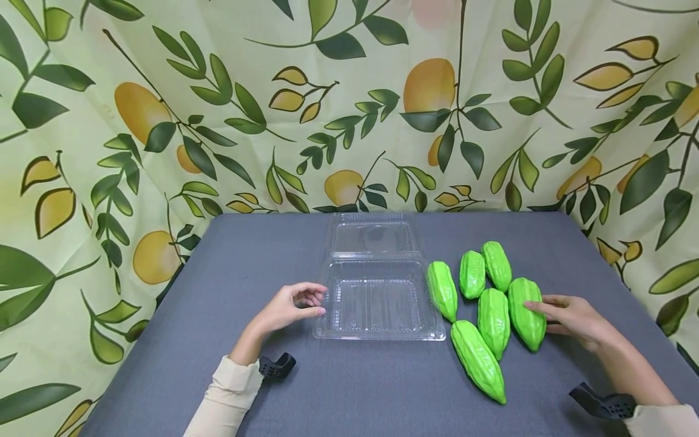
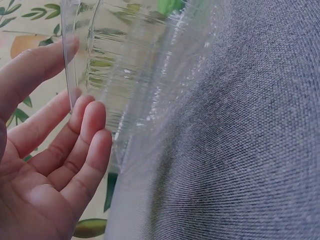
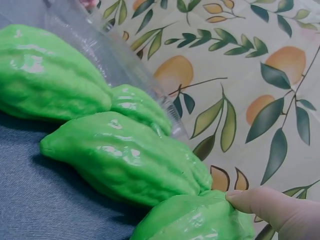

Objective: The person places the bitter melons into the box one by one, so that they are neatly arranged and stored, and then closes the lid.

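Observation:
A clear plastic clamshell container (image 1: 322, 331) lies unfolded, its lid (image 1: 374, 237) laid back behind the tray. At its left rim is my left hand (image 1: 295, 306), fingers loosely bent with the fingertips right at the edge. In the left wrist view the clear rim (image 2: 67, 55) overlaps two of the fingertips. My right hand (image 1: 576, 318) grips the rightmost green ribbed gourd (image 1: 526, 315), thumb on top and fingers along its far right side. In the right wrist view the thumb (image 3: 255, 202) presses on this gourd's end; the other fingers are hidden there.
Several more glossy green gourds lie between the container and my right hand, one (image 1: 442, 291) against the tray's right rim and one (image 1: 479, 361) nearest me. A grey cloth (image 1: 262, 243) covers the table. Printed curtains (image 1: 349, 121) hang behind and at the sides.

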A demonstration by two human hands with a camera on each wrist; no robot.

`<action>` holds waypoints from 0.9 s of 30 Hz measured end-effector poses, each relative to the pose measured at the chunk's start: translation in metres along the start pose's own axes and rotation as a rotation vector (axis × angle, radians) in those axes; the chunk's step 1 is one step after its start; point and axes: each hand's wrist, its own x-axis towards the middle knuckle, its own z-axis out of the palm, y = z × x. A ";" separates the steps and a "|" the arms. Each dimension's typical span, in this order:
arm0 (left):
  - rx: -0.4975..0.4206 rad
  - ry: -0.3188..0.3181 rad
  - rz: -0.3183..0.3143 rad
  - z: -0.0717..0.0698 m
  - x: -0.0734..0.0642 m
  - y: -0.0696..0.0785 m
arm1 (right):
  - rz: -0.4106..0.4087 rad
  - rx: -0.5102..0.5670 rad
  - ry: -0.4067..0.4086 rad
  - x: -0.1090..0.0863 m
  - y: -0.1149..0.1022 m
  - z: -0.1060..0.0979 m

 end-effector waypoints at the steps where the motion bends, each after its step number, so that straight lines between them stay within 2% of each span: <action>1: -0.001 -0.001 -0.002 0.000 0.000 0.000 | 0.000 0.001 -0.001 0.000 0.000 0.000; 12: -0.036 -0.012 -0.031 0.001 -0.001 0.000 | -0.023 -0.010 0.003 -0.004 -0.009 -0.009; 18: -0.051 -0.027 -0.055 0.001 -0.002 0.001 | -0.049 -0.004 -0.002 -0.002 -0.014 -0.008; 27: -0.058 -0.030 -0.053 0.000 -0.001 0.001 | -0.105 0.030 0.006 0.000 -0.022 -0.002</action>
